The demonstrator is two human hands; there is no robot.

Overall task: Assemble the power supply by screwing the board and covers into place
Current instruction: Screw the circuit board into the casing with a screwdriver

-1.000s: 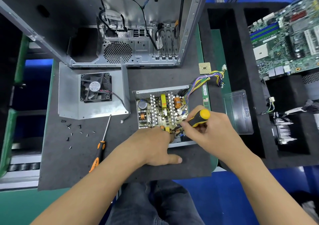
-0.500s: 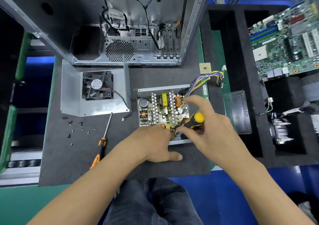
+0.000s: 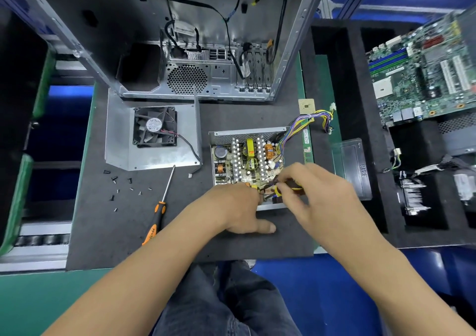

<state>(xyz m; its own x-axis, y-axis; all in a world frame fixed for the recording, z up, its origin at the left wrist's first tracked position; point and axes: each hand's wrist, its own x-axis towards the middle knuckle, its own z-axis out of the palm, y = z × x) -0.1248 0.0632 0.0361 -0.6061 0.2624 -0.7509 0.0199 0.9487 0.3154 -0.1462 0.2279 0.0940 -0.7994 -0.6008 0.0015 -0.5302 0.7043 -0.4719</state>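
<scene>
The right hand (image 3: 316, 194) has tilted its screwdriver (image 3: 289, 188) lower, fingers curled around it over the board (image 3: 247, 163), which sits in its open case on the tabletop (image 3: 231, 243). The left hand (image 3: 231, 207) rests relaxed beside it.

Open mat (image 3: 231, 119) btwn fan cover (image 3: 154, 155) & PSU case (image 3: 247, 133); loose screws (image 3: 121, 186), spare screwdriver (image 3: 161, 204) clutter left side.
</scene>
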